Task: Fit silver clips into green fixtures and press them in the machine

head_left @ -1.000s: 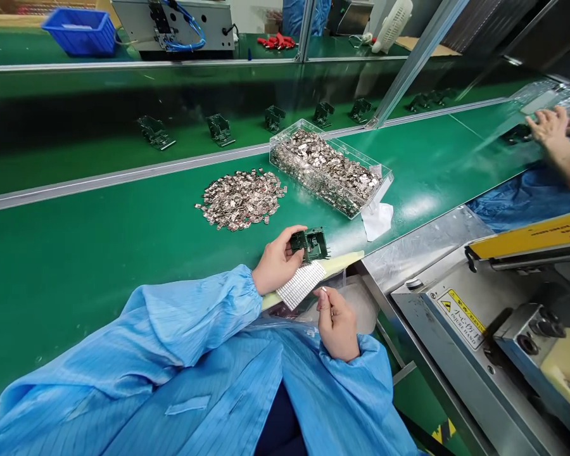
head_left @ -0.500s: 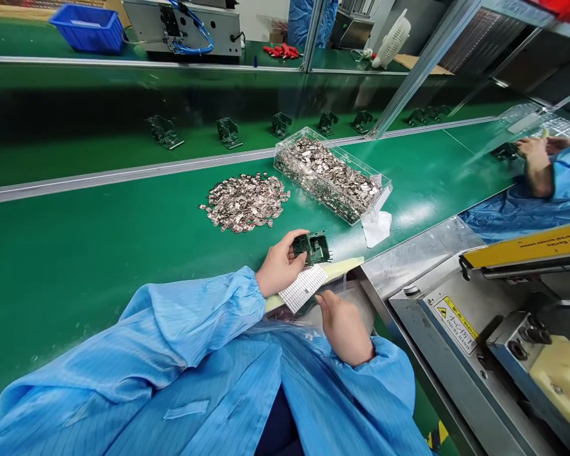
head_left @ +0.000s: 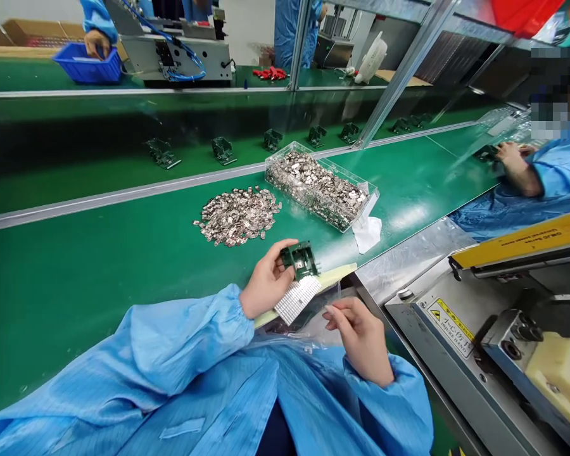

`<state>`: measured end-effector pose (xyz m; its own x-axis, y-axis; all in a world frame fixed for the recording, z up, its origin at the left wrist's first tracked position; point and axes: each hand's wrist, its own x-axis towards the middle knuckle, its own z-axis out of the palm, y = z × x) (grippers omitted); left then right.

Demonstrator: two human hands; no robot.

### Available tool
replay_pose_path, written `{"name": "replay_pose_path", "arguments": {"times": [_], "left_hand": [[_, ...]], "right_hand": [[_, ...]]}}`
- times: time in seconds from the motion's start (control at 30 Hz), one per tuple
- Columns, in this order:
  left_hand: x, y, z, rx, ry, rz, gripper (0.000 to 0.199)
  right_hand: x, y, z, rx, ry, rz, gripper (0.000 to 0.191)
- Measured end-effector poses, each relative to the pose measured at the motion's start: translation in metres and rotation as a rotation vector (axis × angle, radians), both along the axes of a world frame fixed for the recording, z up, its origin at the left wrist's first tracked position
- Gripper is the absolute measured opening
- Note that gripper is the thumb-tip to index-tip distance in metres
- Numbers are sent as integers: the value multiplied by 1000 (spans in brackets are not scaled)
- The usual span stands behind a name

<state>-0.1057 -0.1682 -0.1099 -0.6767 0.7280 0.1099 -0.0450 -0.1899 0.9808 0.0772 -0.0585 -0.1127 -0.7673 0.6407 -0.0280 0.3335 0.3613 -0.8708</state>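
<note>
My left hand [head_left: 269,282] is closed around a dark green frame-like plastic part [head_left: 300,259], its thumb and fingers on the part's left side. Just below that hand lies a white sheet marked in a fine grid [head_left: 298,300], over a pale yellow strip [head_left: 338,276]. My right hand [head_left: 361,332] is to the right of the sheet, thumb and forefinger pinched together. Whatever may be between those fingertips is too small to name. Beneath both hands is a clear plastic bag [head_left: 320,329], partly hidden.
A heap of small metal pieces [head_left: 237,215] lies beyond my left hand, beside a clear box [head_left: 374,201] full of them. Several green parts [head_left: 223,151] stand along the back strip. A machine [head_left: 456,335] is at right; a co-worker's hands [head_left: 515,155] are farther off.
My right hand has moved right, away from the grid sheet, and turned so its pinched fingers show. The green part in my left hand is tilted differently. A co-worker's hand now appears at the blue bin.
</note>
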Motion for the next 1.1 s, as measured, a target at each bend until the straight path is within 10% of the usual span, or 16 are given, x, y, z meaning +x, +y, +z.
{"name": "replay_pose_path", "arguments": {"times": [0.3,0.63,0.97,1.1], "left_hand": [[28,-34,2,-85,178,-10,41],[29,-37,7,-87,314,-57,40],[28,-39,5,-99,303,-83,38],[24,-36,28,-133,235,-199,42]], "right_hand": [[-34,-36,24,230,463,-65,12],[-54,-46,19,352,387,-132,6],[-54,-35,15,-272,454,-102,26],[-32,-18,26,-164,455,112,57]]}}
